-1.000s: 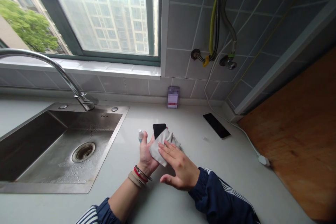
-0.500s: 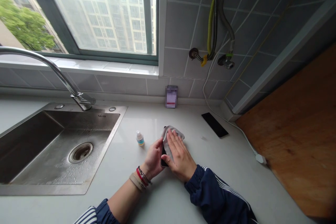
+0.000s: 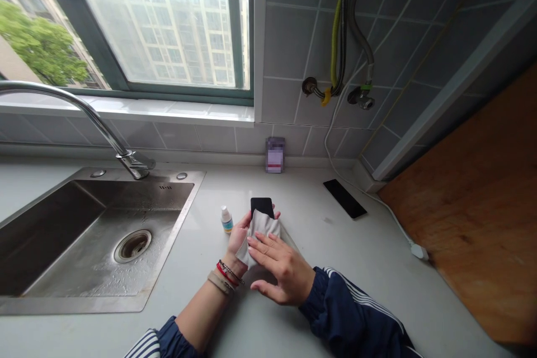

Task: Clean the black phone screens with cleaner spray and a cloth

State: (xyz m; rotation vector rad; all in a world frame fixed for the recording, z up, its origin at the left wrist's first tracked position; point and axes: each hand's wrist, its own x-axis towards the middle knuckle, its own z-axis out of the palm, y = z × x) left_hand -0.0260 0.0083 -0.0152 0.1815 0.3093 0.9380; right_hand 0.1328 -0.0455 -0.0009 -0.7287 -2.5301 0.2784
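Observation:
A black phone (image 3: 262, 206) lies in my left hand (image 3: 237, 238), whose fingertips show past its right edge. Over the phone's lower part spreads a thin grey cloth (image 3: 264, 225) with a zigzag edge. My right hand (image 3: 282, 264) rests on this cloth with its fingers stretched out flat and its thumb held apart, below the phone. The cloth hides most of the phone's lower half and part of my left palm. Just left of my left hand stands a small white-capped bottle (image 3: 226, 220) with a blue and yellow label.
A second black phone-like slab (image 3: 344, 199) lies at the right on the white counter (image 3: 302, 190). A small purple packet (image 3: 275, 155) leans against the back wall. At left are a steel sink (image 3: 163, 235) and faucet (image 3: 104, 128). A white cable (image 3: 390, 212) runs along the right.
My right hand has slid the cloth down toward me, baring the phone's upper end. My left hand and the phone have shifted slightly left and turned more upright.

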